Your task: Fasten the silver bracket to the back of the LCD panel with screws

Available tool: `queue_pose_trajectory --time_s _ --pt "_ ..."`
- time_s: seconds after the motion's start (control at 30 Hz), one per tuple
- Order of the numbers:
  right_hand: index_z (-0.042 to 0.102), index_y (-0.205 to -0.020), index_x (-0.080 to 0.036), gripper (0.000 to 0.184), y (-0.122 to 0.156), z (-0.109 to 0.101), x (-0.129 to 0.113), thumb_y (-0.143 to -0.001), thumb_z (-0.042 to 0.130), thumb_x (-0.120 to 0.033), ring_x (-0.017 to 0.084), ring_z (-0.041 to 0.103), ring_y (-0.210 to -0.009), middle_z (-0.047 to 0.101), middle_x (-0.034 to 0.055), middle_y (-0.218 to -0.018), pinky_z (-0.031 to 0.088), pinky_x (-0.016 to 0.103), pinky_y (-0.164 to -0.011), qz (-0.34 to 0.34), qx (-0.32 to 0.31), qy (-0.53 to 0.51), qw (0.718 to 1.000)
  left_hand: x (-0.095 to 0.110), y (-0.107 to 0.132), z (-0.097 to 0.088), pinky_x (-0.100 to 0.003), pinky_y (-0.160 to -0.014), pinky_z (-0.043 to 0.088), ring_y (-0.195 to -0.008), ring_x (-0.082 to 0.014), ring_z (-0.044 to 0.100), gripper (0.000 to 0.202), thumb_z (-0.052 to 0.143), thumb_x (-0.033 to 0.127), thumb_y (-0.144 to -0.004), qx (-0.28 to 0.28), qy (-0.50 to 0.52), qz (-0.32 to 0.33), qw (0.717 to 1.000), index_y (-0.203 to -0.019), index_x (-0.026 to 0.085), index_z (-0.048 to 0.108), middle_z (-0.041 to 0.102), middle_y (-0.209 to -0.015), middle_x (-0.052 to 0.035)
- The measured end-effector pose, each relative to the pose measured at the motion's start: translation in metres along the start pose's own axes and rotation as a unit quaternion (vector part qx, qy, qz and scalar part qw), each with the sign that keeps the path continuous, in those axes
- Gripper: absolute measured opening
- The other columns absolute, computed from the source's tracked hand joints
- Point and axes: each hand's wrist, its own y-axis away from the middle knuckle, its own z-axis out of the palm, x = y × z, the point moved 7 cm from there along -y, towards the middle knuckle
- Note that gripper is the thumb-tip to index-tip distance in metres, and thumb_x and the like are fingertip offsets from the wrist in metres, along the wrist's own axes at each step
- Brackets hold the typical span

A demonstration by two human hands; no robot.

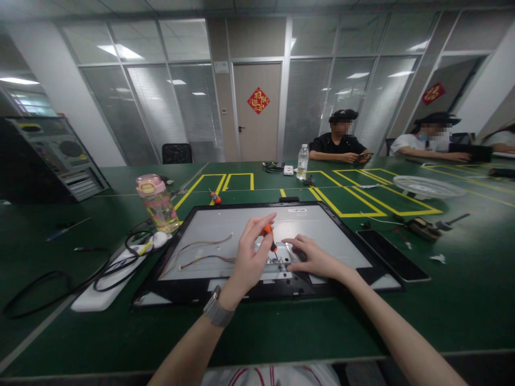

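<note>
My left hand (252, 252), a watch (218, 307) on its wrist, grips a screwdriver (269, 232) with an orange and black handle. The screwdriver leans, and its shaft points down at a small metal bracket (281, 264). That bracket sits on the grey back of a flat display panel (317, 228) with a black frame, lying flat before me. Beside the bracket rests my right hand (311, 258), thumb and forefinger apart, the thumb tip close to the metal; whether it touches is unclear. Thin cables (207, 261) run over the panel left of my left hand.
A pink-lidded bottle (155, 201) and a white power strip (108, 281) with black cords stand left. A dark flat slab like a phone (392, 254) lies right of the panel. A red-handled screwdriver (215, 197) and a water bottle (302, 161) are beyond. Two people sit far right.
</note>
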Motion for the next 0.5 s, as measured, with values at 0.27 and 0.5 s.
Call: queue_pose_trajectory --time_s 0.27,0.5 --pt "0.052 -0.133 -0.025 0.065 0.001 -0.001 -0.002 -0.076 0.074 -0.046 0.025 0.054 -0.094 0.054 0.0056 -0.099 0.044 0.038 -0.087 -0.004 0.003 0.006 1.0 0.017 0.001 -0.005 -0.027 -0.071 0.05 -0.073 -0.0129 0.056 0.026 0.07 0.025 -0.083 0.058 -0.148 0.085 0.984 -0.108 0.024 0.066 0.057 -0.083 0.0004" --pt "0.052 -0.133 -0.029 0.063 0.001 -0.001 -0.003 -0.076 0.074 -0.045 0.026 0.055 -0.095 0.054 0.0057 -0.102 0.044 0.04 -0.089 0.001 0.003 -0.001 1.0 0.008 0.002 -0.007 -0.029 -0.078 0.051 -0.084 -0.0145 0.058 0.026 0.062 0.022 -0.088 0.072 -0.108 0.038 0.991 -0.114 0.025 0.065 0.052 -0.094 -0.003"
